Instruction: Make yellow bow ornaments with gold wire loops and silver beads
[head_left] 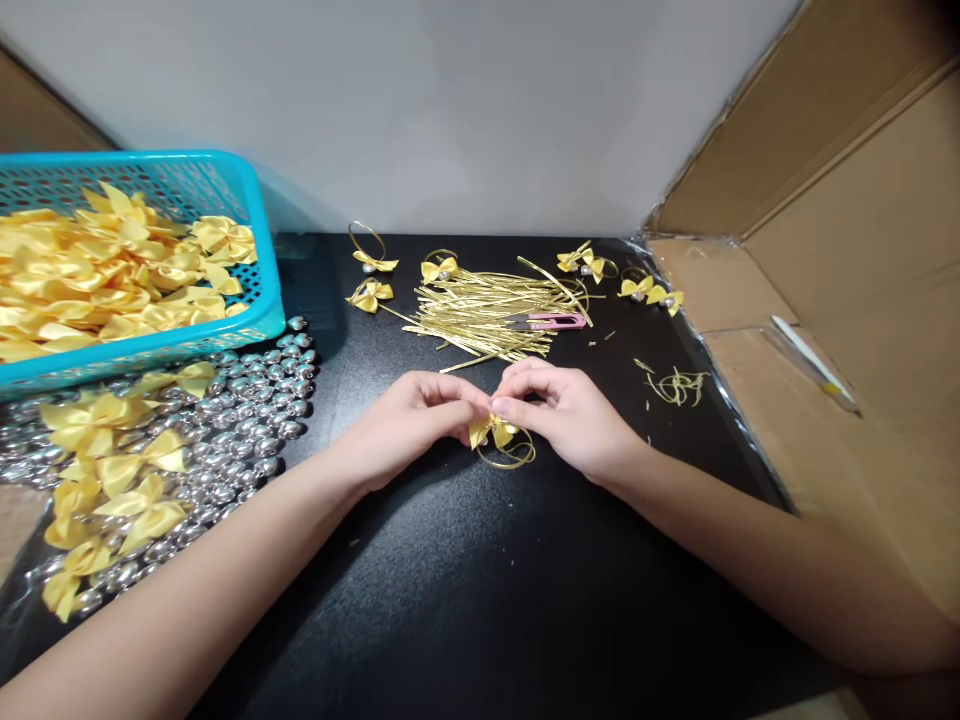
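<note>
from the head camera, both hands meet at the middle of the black table (pixel 465 600), fingertips closed on one small yellow bow (pixel 491 432). the left hand (pixel 409 420) pinches it from its left, the right hand (pixel 570 415) from its right and above, so the bow sits directly between them, equally near to both. its wings run roughly left to right, and a gold wire loop (pixel 510 458) hangs from it toward the person, resting on the table. just beyond the hands lie a pile of gold wire ties (pixel 487 305) and pink snips (pixel 551 321); silver beads (pixel 255 400) and a blue basket (pixel 266 260) of bows lie well to the left.
</note>
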